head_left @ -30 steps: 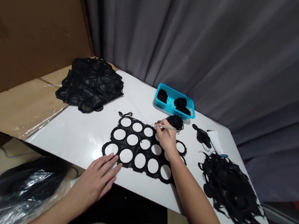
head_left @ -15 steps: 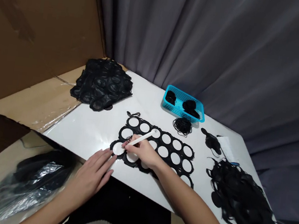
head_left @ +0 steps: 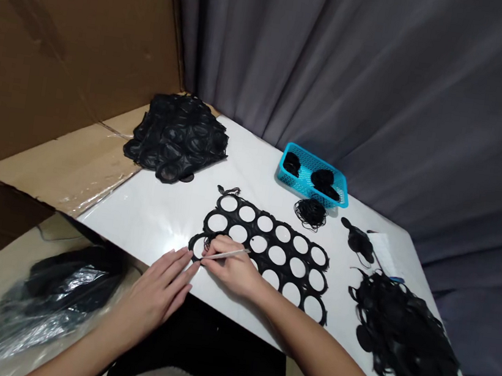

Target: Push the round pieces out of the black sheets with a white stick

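Observation:
A black sheet with rows of round cut-out holes [head_left: 289, 246] lies flat on the white table [head_left: 158, 225], with a loose black strand at its far end. My right hand [head_left: 231, 268] rests on the sheet's near left corner, pinching a thin white pointed stick [head_left: 228, 255] whose tip is at a hole's rim. My left hand [head_left: 159, 284] lies flat beside it, fingertips at the sheet's near left edge, holding nothing. A small black tangle sits under the stick's tip.
A black coil of cord [head_left: 310, 214] sits beyond the sheet, by a blue plastic basket [head_left: 312, 174] of black bundles. Black piles [head_left: 177, 138] [head_left: 407, 338] lie left and right. A plastic bag of black items [head_left: 66, 287] sits on cardboard at lower left. Grey curtains hang behind.
My right hand has moved from the sheet's upper middle to its near left corner, and the stick now lies flatter. My left hand stays near that corner. The view has shifted slightly.

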The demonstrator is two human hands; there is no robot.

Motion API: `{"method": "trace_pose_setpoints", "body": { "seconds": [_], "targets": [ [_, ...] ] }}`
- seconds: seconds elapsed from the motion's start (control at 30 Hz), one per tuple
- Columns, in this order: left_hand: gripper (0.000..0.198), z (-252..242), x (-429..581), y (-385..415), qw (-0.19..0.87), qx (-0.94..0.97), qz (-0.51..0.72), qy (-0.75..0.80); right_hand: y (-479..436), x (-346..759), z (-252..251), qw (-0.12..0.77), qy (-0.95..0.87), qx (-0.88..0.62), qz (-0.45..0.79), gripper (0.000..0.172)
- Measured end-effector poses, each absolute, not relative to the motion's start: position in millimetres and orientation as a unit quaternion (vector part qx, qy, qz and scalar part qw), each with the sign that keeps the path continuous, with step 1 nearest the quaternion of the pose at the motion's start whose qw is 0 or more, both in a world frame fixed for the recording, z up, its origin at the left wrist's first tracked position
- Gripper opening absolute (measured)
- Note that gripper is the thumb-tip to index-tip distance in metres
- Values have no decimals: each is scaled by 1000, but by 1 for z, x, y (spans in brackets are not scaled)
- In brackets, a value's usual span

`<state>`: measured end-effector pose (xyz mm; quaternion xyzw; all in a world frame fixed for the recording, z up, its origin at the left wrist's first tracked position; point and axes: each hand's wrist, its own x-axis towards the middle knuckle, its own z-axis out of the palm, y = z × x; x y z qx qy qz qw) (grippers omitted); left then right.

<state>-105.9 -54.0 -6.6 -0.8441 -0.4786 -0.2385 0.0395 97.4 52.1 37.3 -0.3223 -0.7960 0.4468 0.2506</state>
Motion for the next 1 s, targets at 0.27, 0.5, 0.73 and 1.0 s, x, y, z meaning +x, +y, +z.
{"method": "trace_pose_setpoints", "body": {
  "seconds": [0.27,0.5,0.73,1.0],
  "targets": [
    [45,-7,-106,-53,43,-847,-235,-476,47,99,39,243,-816,-314,420,20],
    [43,-4,-105,-52,39,-846,-241,-474,45,100,34,240,-855,-293,355,19],
    [45,-7,-106,-50,52,-848,-247,-466,73,100,38,211,-924,-261,182,10],
    [37,0,-113,-43,73,-858,-254,-441,168,162,54,426,-665,-548,276,26]
  ]
}}
